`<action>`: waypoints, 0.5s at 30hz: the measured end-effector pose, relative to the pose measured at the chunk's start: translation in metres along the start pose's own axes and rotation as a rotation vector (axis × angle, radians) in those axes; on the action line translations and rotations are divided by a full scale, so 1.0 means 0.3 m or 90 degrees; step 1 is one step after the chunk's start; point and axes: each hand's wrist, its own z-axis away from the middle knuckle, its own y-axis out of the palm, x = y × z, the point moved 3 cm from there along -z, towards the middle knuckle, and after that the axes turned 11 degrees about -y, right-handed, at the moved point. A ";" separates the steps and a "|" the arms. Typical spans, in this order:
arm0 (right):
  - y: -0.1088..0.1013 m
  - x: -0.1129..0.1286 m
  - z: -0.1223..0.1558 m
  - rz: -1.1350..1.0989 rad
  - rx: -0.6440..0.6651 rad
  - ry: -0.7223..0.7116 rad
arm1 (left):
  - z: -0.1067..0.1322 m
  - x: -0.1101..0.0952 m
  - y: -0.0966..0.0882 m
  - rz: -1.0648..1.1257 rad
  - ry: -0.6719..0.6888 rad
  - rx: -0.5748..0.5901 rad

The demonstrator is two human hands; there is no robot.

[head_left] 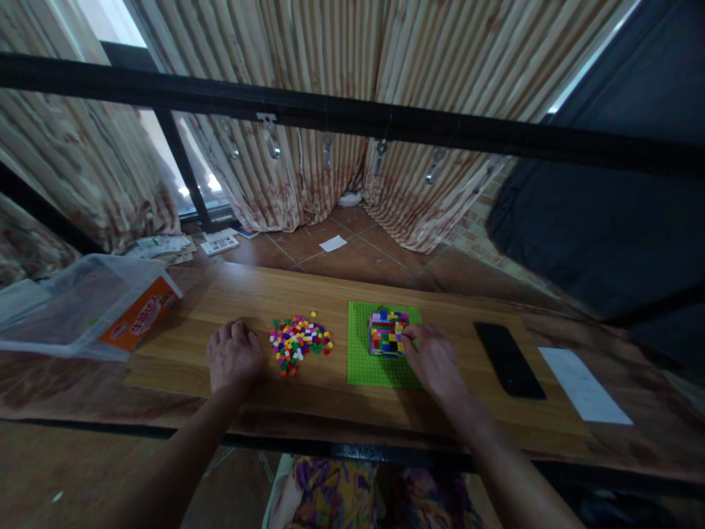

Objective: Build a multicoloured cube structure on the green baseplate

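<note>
A box-like build of small multicoloured bricks (388, 334) stands on a green baseplate (358, 367). My right hand (435, 360) reaches in from the right, its thumb and fingers pinched together at the build's right side. Whatever lies between those fingertips is too small to make out. To the left of the baseplate, a loose pile of small coloured bricks (300, 339) is spread over the wooden board (324, 283). Beside the pile, my left hand (234, 356) rests on the board with its fingers curled in and nothing visible in it.
A clear plastic bin (71, 308) with an orange label sits at the far left. On the right lie a black phone (510, 360) and a white sheet of paper (584, 386). A dark metal bar (330, 110) crosses above the table, in front of striped curtains (308, 59).
</note>
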 end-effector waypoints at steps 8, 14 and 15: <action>-0.028 -0.015 0.008 -0.070 -0.070 0.096 | 0.001 0.000 0.002 -0.018 0.006 -0.016; -0.039 -0.022 -0.016 -0.137 -0.101 0.094 | 0.003 -0.004 -0.006 -0.009 0.000 -0.009; -0.037 -0.025 -0.020 -0.143 -0.099 0.102 | 0.003 -0.005 -0.008 -0.010 0.000 -0.008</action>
